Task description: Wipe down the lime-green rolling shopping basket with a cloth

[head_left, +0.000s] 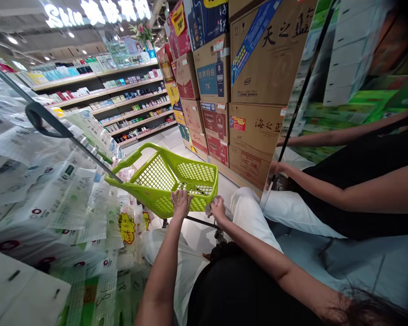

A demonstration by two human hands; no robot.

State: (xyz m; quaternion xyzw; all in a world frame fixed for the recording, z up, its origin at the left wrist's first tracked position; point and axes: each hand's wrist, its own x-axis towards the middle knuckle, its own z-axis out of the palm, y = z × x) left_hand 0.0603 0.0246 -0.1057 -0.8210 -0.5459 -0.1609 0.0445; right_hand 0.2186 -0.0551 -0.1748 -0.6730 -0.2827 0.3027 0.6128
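Observation:
A lime-green shopping cart basket [149,181] stands in the aisle just ahead of me. My left hand [181,202] rests on the near rim of the basket with its fingers curled over the edge. My right hand [217,207] is closed beside it at the basket's near right corner, holding what looks like a small pale crumpled thing that I cannot make out. Both my forearms reach forward from below. The inside of the basket shows only its mesh.
Packs in clear printed plastic [47,190] fill the shelf on my left. Stacked cardboard boxes [255,77] line the right. A mirrored panel [343,90] reflects me. Shelves of goods [122,99] stand far ahead across the pale tiled floor [170,140].

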